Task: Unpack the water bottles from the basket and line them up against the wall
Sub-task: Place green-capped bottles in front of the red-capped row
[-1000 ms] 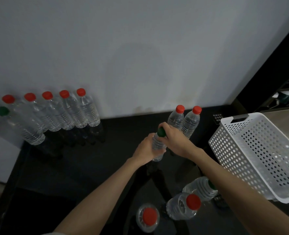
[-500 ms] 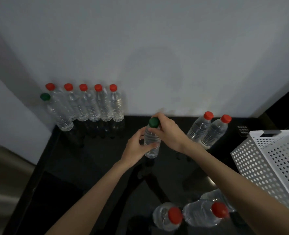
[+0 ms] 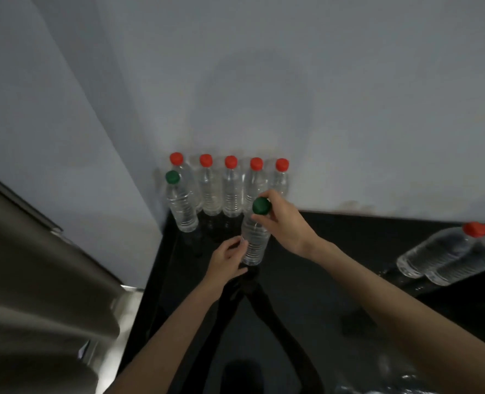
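A clear water bottle with a green cap stands upright on the black table, just in front of the row at the wall. My right hand pinches its neck right under the cap. My left hand holds its lower body from the left. Several red-capped bottles stand in a line against the white wall, and another green-capped bottle stands in front of that row's left end. The basket is out of view.
Two red-capped bottles stand at the right edge of the view. A grey side wall closes the corner on the left, with a dark grey surface below it. The table's left edge runs near the row.
Both hands have carried the green-capped bottle to the left, up close to the row of bottles at the wall. My view has swung left, so the basket has left the frame.
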Action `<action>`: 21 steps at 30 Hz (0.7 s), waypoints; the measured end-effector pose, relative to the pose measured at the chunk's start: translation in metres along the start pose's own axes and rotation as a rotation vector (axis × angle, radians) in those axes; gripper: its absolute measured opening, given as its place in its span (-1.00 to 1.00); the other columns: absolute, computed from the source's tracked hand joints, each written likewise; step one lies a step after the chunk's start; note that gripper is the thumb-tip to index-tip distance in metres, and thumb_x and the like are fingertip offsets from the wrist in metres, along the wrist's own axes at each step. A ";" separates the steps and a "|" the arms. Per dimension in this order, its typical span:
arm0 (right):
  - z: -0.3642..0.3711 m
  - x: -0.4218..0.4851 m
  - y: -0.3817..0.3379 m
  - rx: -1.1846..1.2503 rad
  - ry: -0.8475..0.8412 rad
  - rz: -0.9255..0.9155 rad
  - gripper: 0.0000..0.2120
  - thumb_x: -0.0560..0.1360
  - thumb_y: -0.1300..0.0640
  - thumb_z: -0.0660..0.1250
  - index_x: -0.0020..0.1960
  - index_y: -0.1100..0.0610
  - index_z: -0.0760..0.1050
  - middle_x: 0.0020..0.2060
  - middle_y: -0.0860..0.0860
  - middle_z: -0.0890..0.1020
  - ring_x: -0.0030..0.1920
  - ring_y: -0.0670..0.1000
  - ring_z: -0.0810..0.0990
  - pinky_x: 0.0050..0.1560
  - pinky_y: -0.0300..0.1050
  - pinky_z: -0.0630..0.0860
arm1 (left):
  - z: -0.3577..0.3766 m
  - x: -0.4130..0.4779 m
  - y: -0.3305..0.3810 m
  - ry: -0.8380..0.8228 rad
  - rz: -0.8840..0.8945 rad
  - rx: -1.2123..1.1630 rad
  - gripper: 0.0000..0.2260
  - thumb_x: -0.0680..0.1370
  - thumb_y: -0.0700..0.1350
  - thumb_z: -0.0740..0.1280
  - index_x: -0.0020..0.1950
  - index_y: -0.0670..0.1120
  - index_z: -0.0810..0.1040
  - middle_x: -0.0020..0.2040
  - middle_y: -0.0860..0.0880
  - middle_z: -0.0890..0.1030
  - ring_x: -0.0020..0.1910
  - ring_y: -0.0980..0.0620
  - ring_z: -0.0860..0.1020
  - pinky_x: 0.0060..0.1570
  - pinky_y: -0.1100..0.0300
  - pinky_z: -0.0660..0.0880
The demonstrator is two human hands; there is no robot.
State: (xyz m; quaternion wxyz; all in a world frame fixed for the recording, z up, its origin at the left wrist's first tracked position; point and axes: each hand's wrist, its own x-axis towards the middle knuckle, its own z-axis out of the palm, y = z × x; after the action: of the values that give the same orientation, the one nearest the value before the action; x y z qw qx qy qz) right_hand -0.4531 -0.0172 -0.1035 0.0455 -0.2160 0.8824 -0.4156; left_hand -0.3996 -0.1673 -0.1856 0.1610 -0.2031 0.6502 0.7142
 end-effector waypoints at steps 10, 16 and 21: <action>0.075 0.083 -0.016 0.005 -0.003 0.030 -0.79 0.56 0.19 0.30 0.15 0.17 0.34 -0.07 0.01 0.49 -0.17 -0.12 0.45 -0.21 -0.31 0.36 | -0.080 0.055 0.010 -0.025 -0.370 -0.640 -0.58 0.63 -0.06 0.21 0.46 -0.14 0.31 0.42 -0.29 0.35 0.42 -0.28 0.30 0.19 -0.05 0.42; 0.098 0.119 -0.012 -0.012 0.006 0.078 -0.77 0.56 0.18 0.31 0.17 0.20 0.38 -0.03 0.04 0.49 -0.04 0.01 0.45 -0.07 -0.16 0.38 | -0.096 0.082 0.010 -0.024 -0.348 -0.753 -0.60 0.64 -0.18 0.19 0.48 -0.16 0.27 0.47 -0.26 0.27 0.50 -0.22 0.18 0.35 -0.11 0.31; 0.108 0.141 -0.007 0.006 0.026 0.105 -0.79 0.55 0.18 0.32 0.14 0.19 0.39 -0.05 0.03 0.48 -0.09 -0.02 0.45 -0.13 -0.26 0.35 | -0.107 0.103 0.012 -0.033 -0.329 -0.701 -0.51 0.61 -0.23 0.21 0.53 -0.10 0.19 0.50 -0.17 0.25 0.50 -0.18 0.16 0.31 -0.10 0.31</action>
State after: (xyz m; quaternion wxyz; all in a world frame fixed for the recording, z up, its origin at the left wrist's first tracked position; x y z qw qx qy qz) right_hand -0.5495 -0.1570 -0.1546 0.0562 -0.1639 0.8916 -0.4183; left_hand -0.4860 -0.2785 -0.2338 0.2047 -0.3361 0.3227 0.8608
